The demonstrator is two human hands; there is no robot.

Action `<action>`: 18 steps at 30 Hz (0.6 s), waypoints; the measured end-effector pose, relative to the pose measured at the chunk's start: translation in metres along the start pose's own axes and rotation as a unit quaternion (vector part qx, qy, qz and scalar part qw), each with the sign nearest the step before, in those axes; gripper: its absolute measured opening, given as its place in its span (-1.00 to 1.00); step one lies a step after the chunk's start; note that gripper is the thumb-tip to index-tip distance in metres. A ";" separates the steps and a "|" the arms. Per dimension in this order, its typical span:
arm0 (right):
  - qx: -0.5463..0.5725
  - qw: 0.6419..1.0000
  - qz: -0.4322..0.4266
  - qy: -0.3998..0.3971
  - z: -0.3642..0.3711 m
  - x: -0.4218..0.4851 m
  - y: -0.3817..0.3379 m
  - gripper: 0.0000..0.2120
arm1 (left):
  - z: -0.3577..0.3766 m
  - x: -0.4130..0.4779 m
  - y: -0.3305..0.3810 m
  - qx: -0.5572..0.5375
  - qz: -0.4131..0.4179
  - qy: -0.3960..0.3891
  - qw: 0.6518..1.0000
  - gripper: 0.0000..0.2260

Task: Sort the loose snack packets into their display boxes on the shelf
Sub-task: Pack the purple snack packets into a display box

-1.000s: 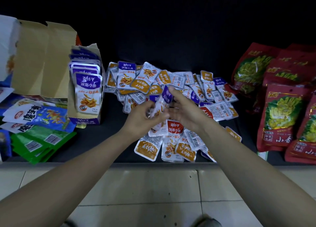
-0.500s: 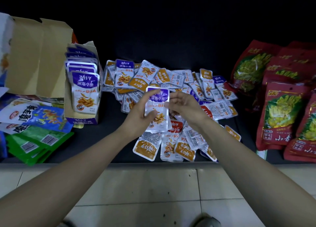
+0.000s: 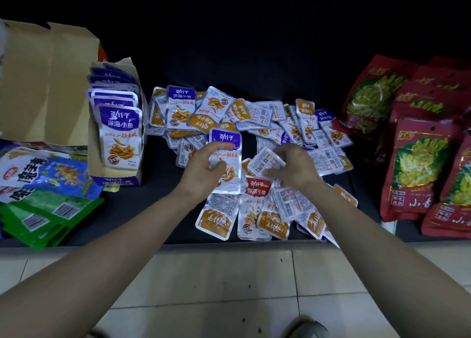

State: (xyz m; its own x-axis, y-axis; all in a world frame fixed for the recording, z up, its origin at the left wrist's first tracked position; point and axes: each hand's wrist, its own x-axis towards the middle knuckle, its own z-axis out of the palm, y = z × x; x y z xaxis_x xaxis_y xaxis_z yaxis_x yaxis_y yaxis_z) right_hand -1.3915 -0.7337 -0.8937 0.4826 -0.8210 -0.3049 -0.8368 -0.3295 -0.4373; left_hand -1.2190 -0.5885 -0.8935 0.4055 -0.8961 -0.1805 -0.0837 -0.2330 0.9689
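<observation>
Left hand (image 3: 204, 169): grips a purple packet (image 3: 225, 139), thumb across its face and fingers behind. The forearm comes in over the front edge of the shelf (image 3: 142, 205).
Purple packet: held over the middle of the pile (image 3: 254, 118). Its long axis runs front to back, purple end toward the back of the shelf. I can't tell whether more packets are stacked behind it.
Right hand (image 3: 295, 167): fingertips pinch a face-down packet (image 3: 265, 159), barcode side showing, just beside the purple one on its right.
Box (image 3: 116, 181): stands toward the shelf's left end, well apart from the held packet. Purple packets stand in a row inside, faces toward the front edge.
What matters: the box lies to the left of the grip, so the left hand is the nearer one. As I judge it, the packet already faces the way the boxed ones do and needs standing up more than turning.
Pile: orange, purple and one red packet (image 3: 257, 187), overlapping, many face down.
</observation>
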 end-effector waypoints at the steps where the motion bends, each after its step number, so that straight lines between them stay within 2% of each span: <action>1: 0.042 0.999 -0.005 0.001 -0.001 0.001 -0.001 -0.62 | -0.001 -0.001 0.000 0.001 -0.003 0.001 1.000 -0.70; 4: 0.181 0.981 -0.031 0.067 -0.014 0.005 -0.009 -0.76 | -0.003 0.001 -0.001 -0.002 -0.021 0.010 1.000 -0.70; 6: 0.308 0.943 -0.058 0.116 -0.029 0.006 -0.019 -0.86 | -0.002 0.002 -0.001 -0.019 -0.039 0.013 0.999 -0.70; 8: 0.381 0.909 -0.106 0.135 -0.039 0.002 -0.029 -0.93 | -0.002 0.003 0.001 -0.045 -0.062 0.018 0.997 -0.72; 10: 0.421 0.891 -0.151 0.078 -0.039 -0.006 -0.035 -0.94 | -0.002 0.004 0.004 -0.090 -0.091 0.023 0.991 -0.75; 12: 0.439 0.882 -0.171 -0.012 -0.032 -0.018 -0.036 -0.81 | -0.001 0.007 0.006 -0.140 -0.137 0.049 0.979 -0.76; 14: 0.425 0.886 -0.172 -0.064 -0.025 -0.027 -0.033 -0.69 | -0.002 0.008 0.007 -0.188 -0.180 0.075 0.962 -0.72; 16: 0.409 0.890 -0.177 -0.093 -0.021 -0.030 -0.029 -0.64 | -0.003 0.006 0.007 -0.195 -0.179 0.075 0.961 -0.75; 18: 0.397 0.894 -0.181 -0.102 -0.019 -0.030 -0.026 -0.62 | -0.004 0.002 0.007 -0.146 -0.142 0.061 0.977 -0.86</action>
State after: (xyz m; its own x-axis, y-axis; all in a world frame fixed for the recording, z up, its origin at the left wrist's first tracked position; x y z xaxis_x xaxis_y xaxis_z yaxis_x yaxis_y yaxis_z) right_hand -1.3893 -0.7100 -0.8570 0.7898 -0.5983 -0.1348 -0.2084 -0.0551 -0.9765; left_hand -1.2153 -0.5906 -0.8864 0.4815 -0.7553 -0.4445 0.3042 -0.3316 0.8930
